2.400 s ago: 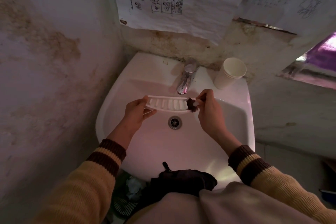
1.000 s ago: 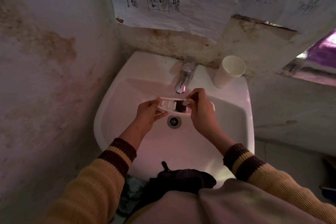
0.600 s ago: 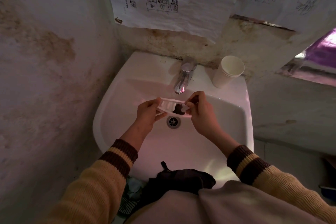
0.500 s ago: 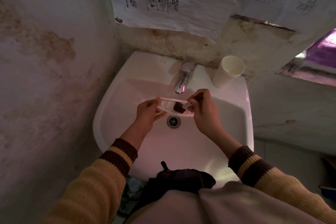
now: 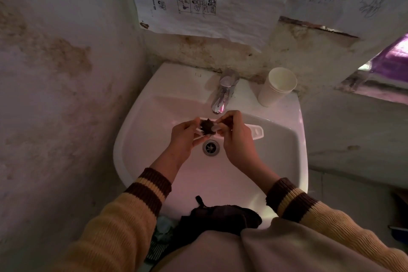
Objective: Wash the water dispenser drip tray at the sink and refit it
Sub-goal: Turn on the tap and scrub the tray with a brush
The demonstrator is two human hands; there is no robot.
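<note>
Centre frame, under the tap [image 5: 223,95], our left hand [image 5: 184,137] pinches the tray [image 5: 256,131]; right hand [image 5: 236,137] grips the dark scrubber [image 5: 206,126]. We should brace the tray and work slot by slot.

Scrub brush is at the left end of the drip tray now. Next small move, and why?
Probably sweep the brush back rightward along the drip tray. The right hand has its dark bristles hard against the left hand, which grips the tray's left end, so there is no room further left. The tray is held over the drain below the faucet, where no water shows.
</note>
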